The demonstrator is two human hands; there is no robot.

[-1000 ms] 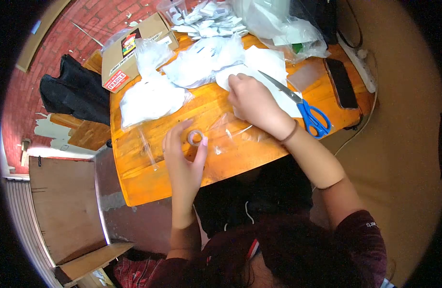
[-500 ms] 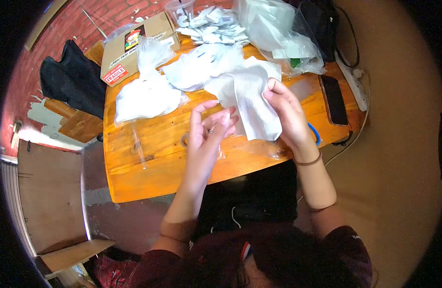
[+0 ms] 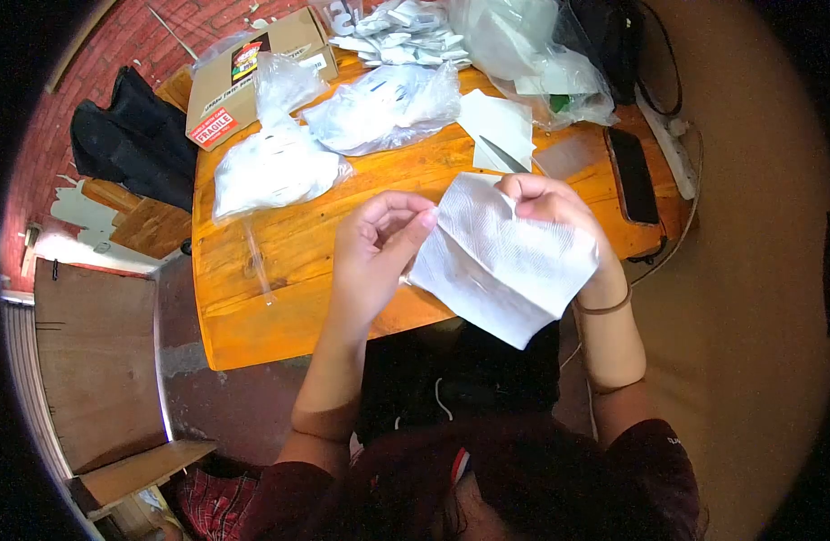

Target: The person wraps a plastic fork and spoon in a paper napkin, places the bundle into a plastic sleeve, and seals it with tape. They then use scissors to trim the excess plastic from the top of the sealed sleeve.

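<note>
A white textured paper sheet, creased down its middle, is held up between my hands over the front of the table. My left hand pinches its left edge between thumb and fingertips. On the upper right edge my right hand is closed, fingers curled over the paper. Behind the sheet, flat white paper pieces lie on the table. Two clear plastic bags with white contents, a left bag and a middle bag, rest farther back.
The wooden table carries a cardboard box at back left and a heap of small white packets. A large plastic bag stands at back right. A phone lies by the right edge, near a white power strip.
The paper sheet has been opened out from a narrow folded strip and brought nearer. My left hand, free before, now pinches its edge. The flat white papers behind are more exposed.
</note>
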